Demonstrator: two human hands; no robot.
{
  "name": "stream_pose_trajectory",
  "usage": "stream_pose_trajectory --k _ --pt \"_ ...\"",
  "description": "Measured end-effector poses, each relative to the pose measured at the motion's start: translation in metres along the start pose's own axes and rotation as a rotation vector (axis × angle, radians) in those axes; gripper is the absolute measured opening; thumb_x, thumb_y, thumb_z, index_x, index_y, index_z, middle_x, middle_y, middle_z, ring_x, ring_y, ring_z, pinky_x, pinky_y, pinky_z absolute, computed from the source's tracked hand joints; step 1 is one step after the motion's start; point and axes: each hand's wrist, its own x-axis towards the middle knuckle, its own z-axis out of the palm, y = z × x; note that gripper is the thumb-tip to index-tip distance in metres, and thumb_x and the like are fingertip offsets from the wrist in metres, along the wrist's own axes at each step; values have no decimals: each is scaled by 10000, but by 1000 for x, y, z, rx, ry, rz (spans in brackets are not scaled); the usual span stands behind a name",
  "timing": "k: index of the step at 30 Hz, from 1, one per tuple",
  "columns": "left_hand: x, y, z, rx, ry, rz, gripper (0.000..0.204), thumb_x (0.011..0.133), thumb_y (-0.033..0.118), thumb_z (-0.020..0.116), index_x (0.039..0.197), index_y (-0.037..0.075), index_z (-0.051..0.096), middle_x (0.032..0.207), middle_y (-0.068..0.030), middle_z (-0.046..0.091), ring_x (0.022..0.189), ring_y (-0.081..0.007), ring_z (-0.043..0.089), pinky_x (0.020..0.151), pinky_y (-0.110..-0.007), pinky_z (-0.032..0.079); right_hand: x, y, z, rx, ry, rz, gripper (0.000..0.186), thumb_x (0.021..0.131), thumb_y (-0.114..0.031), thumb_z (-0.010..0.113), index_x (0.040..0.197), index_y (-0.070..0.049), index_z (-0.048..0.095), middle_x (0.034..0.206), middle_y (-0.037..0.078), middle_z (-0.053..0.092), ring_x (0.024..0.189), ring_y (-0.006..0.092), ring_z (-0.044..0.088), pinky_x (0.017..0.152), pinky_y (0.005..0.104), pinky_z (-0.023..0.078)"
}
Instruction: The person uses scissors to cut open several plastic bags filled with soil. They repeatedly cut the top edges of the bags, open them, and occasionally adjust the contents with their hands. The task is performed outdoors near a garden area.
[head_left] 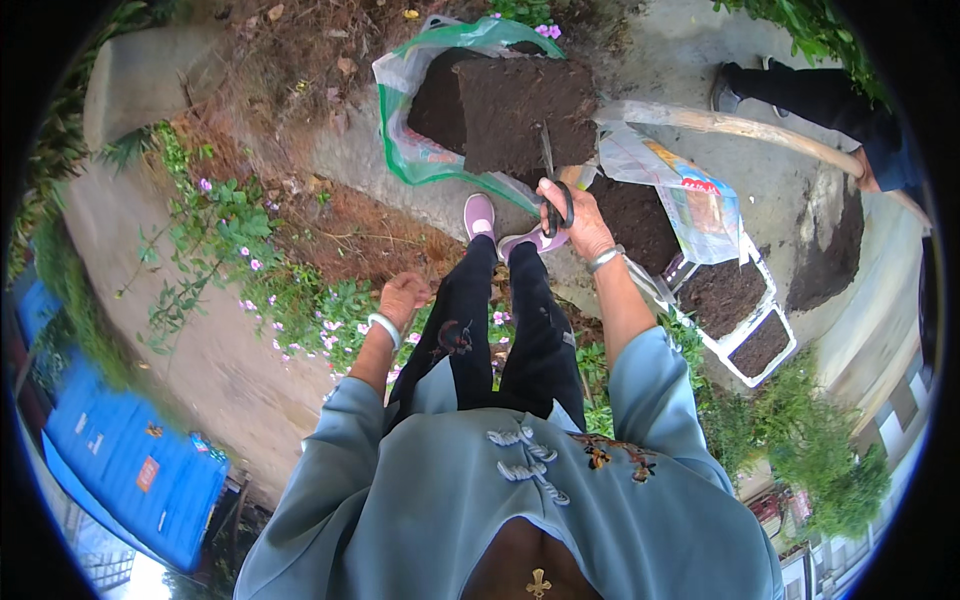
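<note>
Bag (pixel 405 168), one, green-edged, mouth spread wide with dark soil inside; landmark for this entry. Spade (pixel 525 110), one, broad blade caked in soil, lying over the right part of the bag's mouth, presumably so that loose crumbs drop within the rim; contact with the bag cannot be told. Wooden handle (pixel 730 123), running rightward from the bag to a co-worker's hand (pixel 866 170), which clasps it far out, likely for leverage. Scissors (pixel 547 155), one pair, black-handled, at the bag's lower right; fingers of the right hand (pixel 582 225) closed round the handles, blades pointing to the spade, a hold that seems to keep the knuckles off the soil; whether the tips touch cannot be told. Left hand (pixel 402 298), below the bag and apart from it, fingers slack, nothing seen in its grasp, perhaps kept aside from the blade. Printed plastic bag (pixel 700 195), right of the bag, near the handle. Planter (pixel 765 311), white-framed, soil-filled, farther right and lower. Pink shoes (pixel 480 215), just below the bag's near edge, bounding footroom. Concrete (pixel 350 160), left of the bag, the easier side for moving; the right side looks tight, hemmed by handle, printed plastic bag and planter. Flowering plants (pixel 330 335), lower left of the bag, well apart.
</note>
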Motion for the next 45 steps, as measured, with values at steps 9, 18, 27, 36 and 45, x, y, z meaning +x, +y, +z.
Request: stream_pose_trajectory --k 9,18,27,36,45 --pt "4 -6 4 8 -3 -31 233 940 199 577 1098 28 592 981 -125 680 826 -205 684 680 -298 554 -17 0 -1 21 -23 -50 428 880 -403 658 1020 -1 620 675 25 567 576 121 534 560 255 408" --pt "3 -19 -4 -32 4 -36 231 943 192 571 1100 25 599 958 -117 686 822 -197 674 695 -313 552 -34 -7 36 -124 -150 -9 313 876 -336 693 964 -42 633 676 -1 586 581 78 549 548 223 447" --pt "-2 -31 -4 -135 30 -93 253 939 171 571 1123 -2 582 940 -131 672 781 -211 667 676 -309 556 1 25 144 -913 -552 0 750 777 -708 570 893 31 606 898 254 634 945 396 608 832 439 444" --pt "-2 -45 -10 -132 76 -110 261 936 197 568 1107 0 586 931 -139 676 805 -231 681 681 -328 566 -9 41 108 -940 -507 82 738 777 -681 595 974 30 612 913 242 651 926 387 624 813 437 459" --pt "-2 -46 -8 -173 73 -102 283 933 201 580 1110 -20 583 921 -147 674 793 -233 676 675 -333 566 -18 10 140 -926 -618 86 689 768 -654 618 892 24 622 773 155 643 769 303 640 719 387 495"
